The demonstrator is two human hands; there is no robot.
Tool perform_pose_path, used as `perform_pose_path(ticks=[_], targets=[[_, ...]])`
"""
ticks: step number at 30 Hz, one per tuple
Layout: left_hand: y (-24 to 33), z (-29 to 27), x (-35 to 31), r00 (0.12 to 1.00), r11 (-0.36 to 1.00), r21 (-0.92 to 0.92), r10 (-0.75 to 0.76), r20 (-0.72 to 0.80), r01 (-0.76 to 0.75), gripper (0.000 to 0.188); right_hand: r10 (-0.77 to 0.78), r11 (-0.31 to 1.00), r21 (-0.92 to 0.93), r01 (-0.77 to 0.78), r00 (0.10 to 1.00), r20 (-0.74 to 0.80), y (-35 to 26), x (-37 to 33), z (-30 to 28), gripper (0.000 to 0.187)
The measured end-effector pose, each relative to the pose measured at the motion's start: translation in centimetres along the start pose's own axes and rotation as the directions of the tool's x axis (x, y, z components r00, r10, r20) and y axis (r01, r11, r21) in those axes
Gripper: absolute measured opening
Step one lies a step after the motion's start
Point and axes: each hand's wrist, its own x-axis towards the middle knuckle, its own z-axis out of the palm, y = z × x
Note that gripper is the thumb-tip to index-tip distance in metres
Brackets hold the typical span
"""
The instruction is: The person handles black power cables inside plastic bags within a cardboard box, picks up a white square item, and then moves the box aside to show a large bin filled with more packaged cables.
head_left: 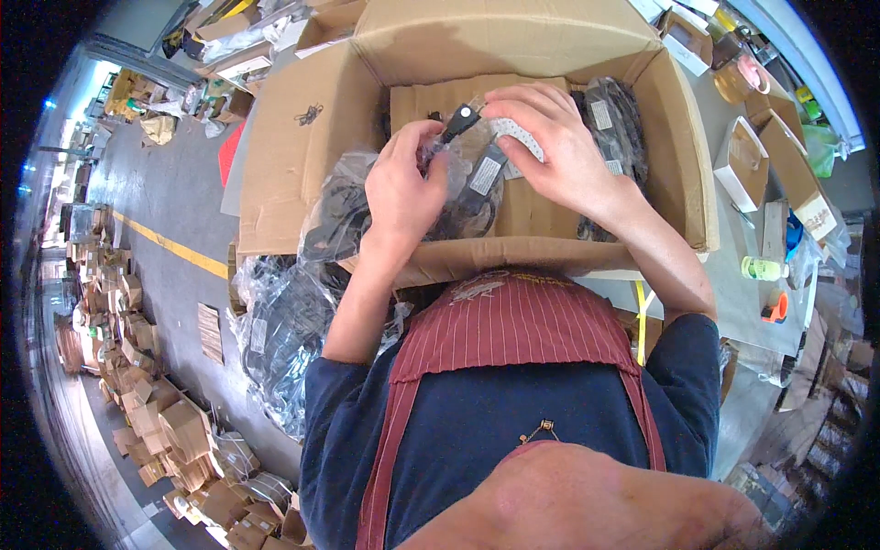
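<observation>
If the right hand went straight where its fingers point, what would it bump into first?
Probably the black piece with a white dot, sticking out from the left hand, just beside the right hand's fingertips. Depth is unclear, so it might pass over it.

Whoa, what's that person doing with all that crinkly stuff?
Someone in a striped red apron has both hands inside an open cardboard box. The left hand seems to grip a black piece, with clear plastic around it. The right hand is at a white dotted piece; its grip is hard to tell. Dark bagged things with white labels lie along the box's right side.
</observation>
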Motion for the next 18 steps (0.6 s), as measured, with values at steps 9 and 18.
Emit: perform_pose_path(ticks=[9, 18], targets=[[-0.9, -0.1, -0.1, 0.988, 0.978, 0.182, 0.08, 0.135, -0.104, 0.026, -0.02, 1.0, -0.001, 0.02, 1.0, -0.022, -0.4, -0.3, -0.5, 0.022], [-0.9, -2.6, 2.9, 0.947, 0.915, 0.257, 0.321, 0.001, -0.311, 0.025, -0.041, 0.999, -0.014, 0.041, 0.999, -0.031, -0.3, -0.1, -0.8, 0.019]])
